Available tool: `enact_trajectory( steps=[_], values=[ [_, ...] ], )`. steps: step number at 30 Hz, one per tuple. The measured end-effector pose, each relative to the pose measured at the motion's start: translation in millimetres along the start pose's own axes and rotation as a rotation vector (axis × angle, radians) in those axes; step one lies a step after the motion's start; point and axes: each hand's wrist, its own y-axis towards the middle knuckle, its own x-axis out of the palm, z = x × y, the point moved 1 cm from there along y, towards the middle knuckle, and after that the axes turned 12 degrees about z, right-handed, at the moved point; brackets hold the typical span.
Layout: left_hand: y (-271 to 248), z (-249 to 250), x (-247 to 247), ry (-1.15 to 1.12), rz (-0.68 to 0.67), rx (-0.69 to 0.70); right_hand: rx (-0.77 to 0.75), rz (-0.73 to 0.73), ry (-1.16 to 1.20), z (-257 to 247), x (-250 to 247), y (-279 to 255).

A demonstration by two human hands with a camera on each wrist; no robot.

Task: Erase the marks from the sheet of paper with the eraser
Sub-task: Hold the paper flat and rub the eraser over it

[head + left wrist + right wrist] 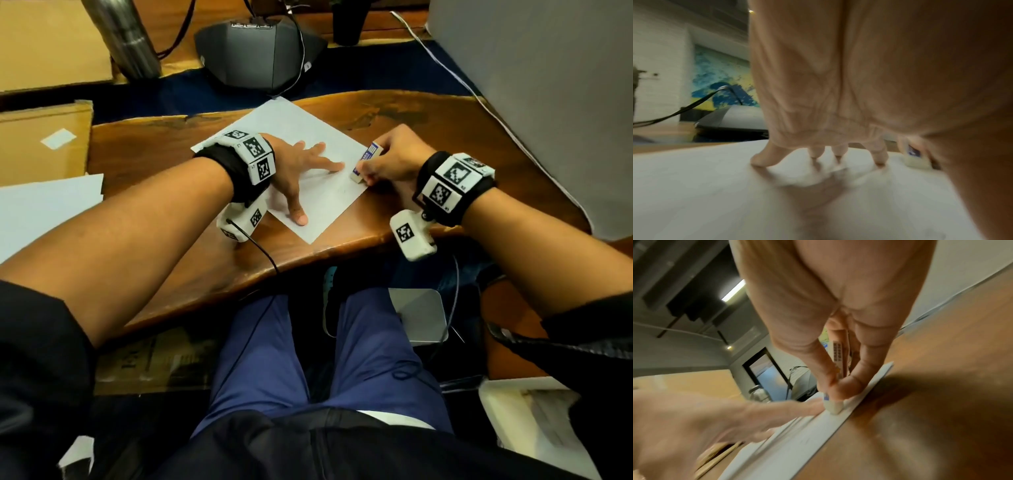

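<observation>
A white sheet of paper (291,137) lies turned like a diamond on the wooden table (462,144). My left hand (305,171) lies spread on the sheet with straight fingers (764,155) pressing it down. My right hand (387,161) pinches a white eraser (364,162) in a blue and white sleeve, held upright. The bare lower end of the eraser (833,406) touches the paper (777,447) near its right edge, just beyond my left fingertips. Faint pencil marks (342,190) show near the eraser. In the left wrist view the eraser (914,155) stands to the right of my fingers.
A grey conference phone (260,51) with cables sits behind the paper. A metal flask (126,37) stands at the back left, cardboard (41,140) and another white sheet (44,209) at the left. A white cable (479,99) runs along a grey panel on the right.
</observation>
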Motion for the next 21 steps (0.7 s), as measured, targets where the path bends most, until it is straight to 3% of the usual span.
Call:
enact_trajectory(
  steps=[4,7,10,16,21],
  values=[
    [5,2,-1,-0.169,0.117,0.051,-0.03,-0.069,-0.058,2,2,-3],
    [10,7,4,-0.188,0.191,0.036,0.062,-0.023,0.073,-1,-1,3],
    [11,8,4,-0.168,0.162,0.015,0.164,0.057,0.213,-1,0,7],
    [18,10,-1,-0.018,0.059,-0.041,0.038,-0.074,0.105,-8,25,-9],
    [19,11,-2,-0.025,0.039,-0.047,0.094,0.048,0.127,-9,12,5]
  ],
)
